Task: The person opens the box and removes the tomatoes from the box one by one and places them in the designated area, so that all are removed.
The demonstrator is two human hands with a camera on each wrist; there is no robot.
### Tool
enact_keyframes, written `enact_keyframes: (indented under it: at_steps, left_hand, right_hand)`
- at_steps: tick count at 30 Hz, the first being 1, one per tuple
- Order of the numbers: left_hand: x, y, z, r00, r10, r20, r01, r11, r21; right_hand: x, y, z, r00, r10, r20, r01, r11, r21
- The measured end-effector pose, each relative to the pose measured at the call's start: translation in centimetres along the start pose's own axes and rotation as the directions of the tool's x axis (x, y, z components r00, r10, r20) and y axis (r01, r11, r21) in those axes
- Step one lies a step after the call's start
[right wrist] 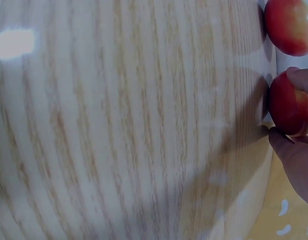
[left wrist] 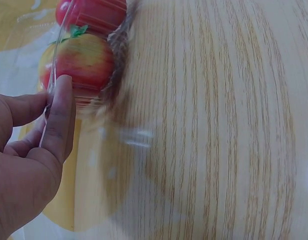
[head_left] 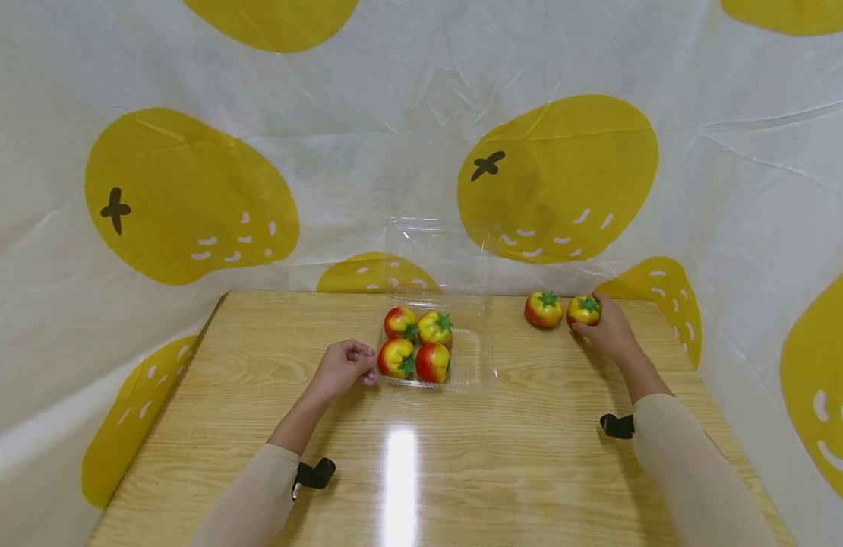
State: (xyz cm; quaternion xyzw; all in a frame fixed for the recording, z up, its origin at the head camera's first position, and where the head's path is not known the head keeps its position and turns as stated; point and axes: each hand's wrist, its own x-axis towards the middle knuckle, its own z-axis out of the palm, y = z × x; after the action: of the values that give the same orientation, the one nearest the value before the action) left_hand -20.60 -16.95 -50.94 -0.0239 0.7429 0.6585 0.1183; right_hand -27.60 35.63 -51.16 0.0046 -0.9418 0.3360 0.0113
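Observation:
A clear plastic clamshell box (head_left: pixel 472 363) sits open at the middle of the wooden table (head_left: pixel 421 471), holding several red-yellow toy tomatoes (head_left: pixel 418 343). My left hand (head_left: pixel 342 367) pinches the box's left rim (left wrist: pixel 53 80), thumb beside a tomato (left wrist: pixel 83 65). Two more tomatoes lie at the far right. My right hand (head_left: pixel 607 328) grips the right one (head_left: pixel 584 310), seen between thumb and finger in the right wrist view (right wrist: pixel 289 109). The other loose tomato (head_left: pixel 543 309) lies just left of it (right wrist: pixel 290 25).
The box's clear lid (head_left: pixel 438 254) stands up against a white backdrop with yellow fruit prints (head_left: pixel 558 178), which surrounds the table on three sides. Bare wood with a light glare (head_left: pixel 401 463) stretches toward me.

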Motion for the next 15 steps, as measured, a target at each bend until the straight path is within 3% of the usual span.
enact_keyframes:
  at_steps: [15]
  left_hand:
    - [-0.13,0.21,0.13,1.0,-0.005,-0.011,0.005,1.0,0.012]
  right_hand:
    - [-0.64,-0.27,-0.21,1.0,0.022,0.019,-0.023,1.0,0.018]
